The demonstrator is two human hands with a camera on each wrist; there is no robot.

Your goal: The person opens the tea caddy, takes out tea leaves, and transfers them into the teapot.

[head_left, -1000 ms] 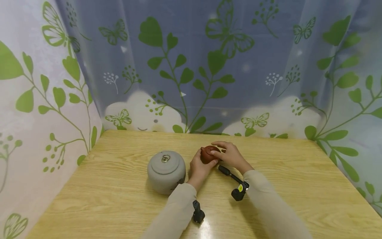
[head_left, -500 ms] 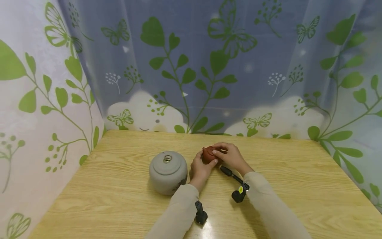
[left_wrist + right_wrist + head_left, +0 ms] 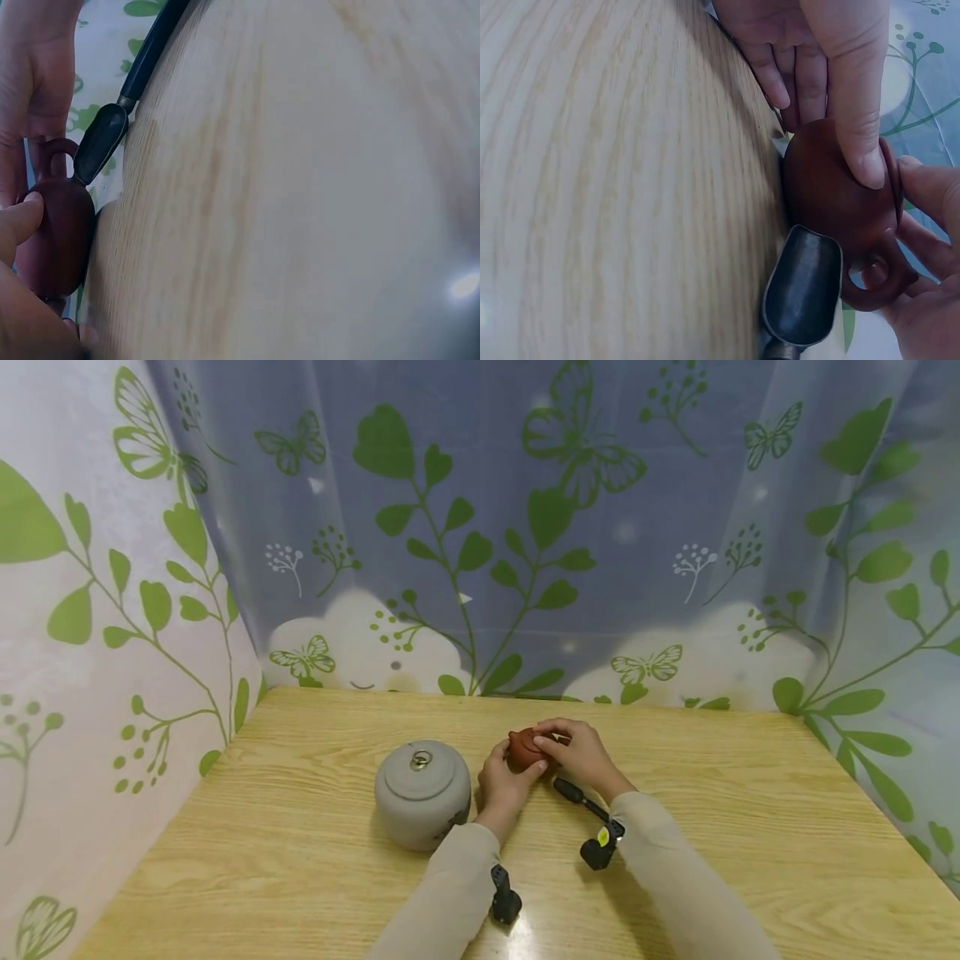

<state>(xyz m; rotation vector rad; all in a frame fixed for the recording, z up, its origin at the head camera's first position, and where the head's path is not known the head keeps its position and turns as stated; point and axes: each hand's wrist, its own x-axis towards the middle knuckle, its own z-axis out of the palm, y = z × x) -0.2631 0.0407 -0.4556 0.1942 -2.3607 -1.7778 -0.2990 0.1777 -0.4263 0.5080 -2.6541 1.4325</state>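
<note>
A small reddish-brown teapot (image 3: 522, 750) stands on the wooden table, its spout toward the far left and its handle toward the right. My left hand (image 3: 504, 783) grips its body from the near left side; the thumb presses on the front of the belly in the right wrist view. From the right, my right hand (image 3: 588, 756) holds the top of the teapot, thumb at the lid (image 3: 891, 180) and the other fingers behind, around the looped handle (image 3: 877, 279). A dark tea scoop (image 3: 103, 142) lies right before the handle, below the right hand.
To the left of the left hand stands a grey lidded jar (image 3: 422, 797) with a brass ring on top. Black camera mounts sit on the left wrist (image 3: 505, 897) and right wrist (image 3: 600, 847). A patterned curtain (image 3: 480, 527) closes off the table's (image 3: 285, 760) back.
The whole head view has shifted slightly, so things stand a little farther right than a second ago. Both hands keep their places on the teapot.
</note>
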